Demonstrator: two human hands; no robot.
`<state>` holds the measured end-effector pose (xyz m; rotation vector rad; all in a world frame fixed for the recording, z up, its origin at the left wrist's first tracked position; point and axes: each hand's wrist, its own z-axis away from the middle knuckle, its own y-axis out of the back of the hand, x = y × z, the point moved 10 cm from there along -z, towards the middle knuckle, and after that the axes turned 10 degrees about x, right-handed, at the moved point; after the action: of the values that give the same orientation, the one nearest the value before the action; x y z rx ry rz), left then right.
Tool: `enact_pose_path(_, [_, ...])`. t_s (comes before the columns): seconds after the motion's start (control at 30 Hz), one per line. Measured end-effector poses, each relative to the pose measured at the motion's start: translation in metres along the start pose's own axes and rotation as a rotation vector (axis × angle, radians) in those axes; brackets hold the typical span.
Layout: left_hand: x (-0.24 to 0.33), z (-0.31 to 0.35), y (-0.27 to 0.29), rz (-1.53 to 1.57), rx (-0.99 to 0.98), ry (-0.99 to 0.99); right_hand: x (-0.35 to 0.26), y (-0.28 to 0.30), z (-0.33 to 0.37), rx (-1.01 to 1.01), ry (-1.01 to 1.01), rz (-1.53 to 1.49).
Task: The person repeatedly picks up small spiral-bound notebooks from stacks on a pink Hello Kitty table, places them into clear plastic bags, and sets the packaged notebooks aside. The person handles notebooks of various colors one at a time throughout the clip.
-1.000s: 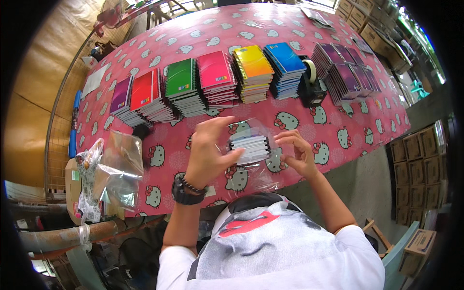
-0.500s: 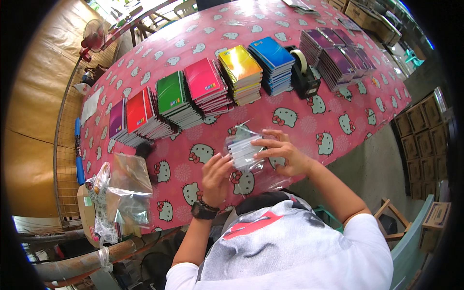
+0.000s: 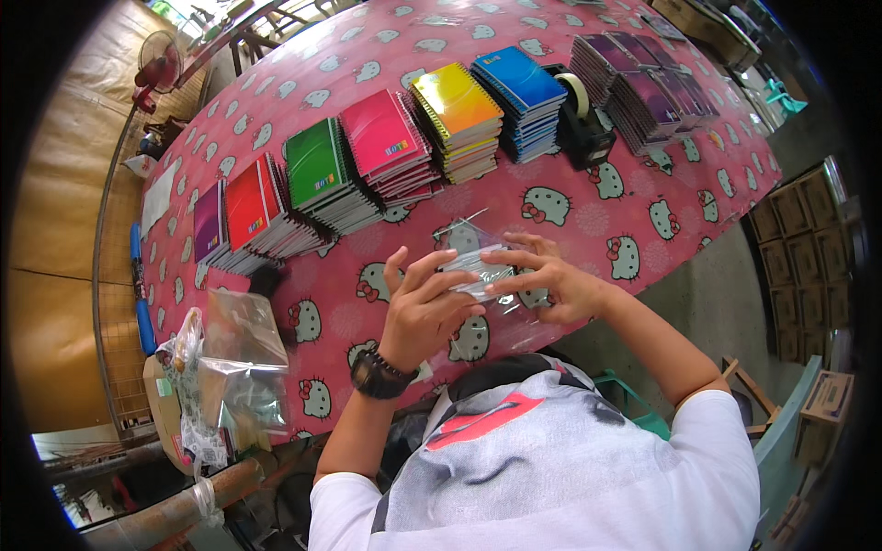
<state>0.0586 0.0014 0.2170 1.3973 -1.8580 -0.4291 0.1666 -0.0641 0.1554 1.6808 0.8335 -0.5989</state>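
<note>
A small white-edged stack, seemingly notebooks seen edge-on, sits inside a clear plastic bag [image 3: 476, 264] near the table's front edge. My left hand [image 3: 424, 308], a black watch on its wrist, grips the stack's left side with bent fingers. From the right, my right hand [image 3: 556, 283] holds the opposite side, fingertips pressed on the wrap. Loose film crinkles beyond and below the stack. My fingers cover part of the bundle.
Beyond my hands runs a row of spiral notebook piles: purple [image 3: 209, 225], red [image 3: 253, 204], green [image 3: 312, 163], pink [image 3: 381, 133], yellow [image 3: 455, 99] and blue [image 3: 516, 90]. A tape dispenser [image 3: 585, 138] stands beside wrapped purple bundles [image 3: 648, 101]. Clear bags [image 3: 241, 340] lie at left.
My left hand has moved up and right from the bundle's edge onto its left side and top. My right hand stays on the other side. The whole view has shifted slightly.
</note>
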Motion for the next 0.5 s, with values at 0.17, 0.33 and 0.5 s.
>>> enact_pose_path(0.17, [-0.043,0.035,0.039,0.321,0.327,0.321,-0.002,0.000,0.001,-0.048,0.025,0.089])
enact_pose_path(0.33, [-0.041,0.060,-0.025,0.103,-0.138,0.226,-0.008,-0.007,-0.001,-0.129,0.036,0.178])
enact_pose_path(0.5, [-0.033,0.044,-0.043,0.132,-0.337,0.200,-0.013,-0.011,-0.004,-0.180,0.032,0.241])
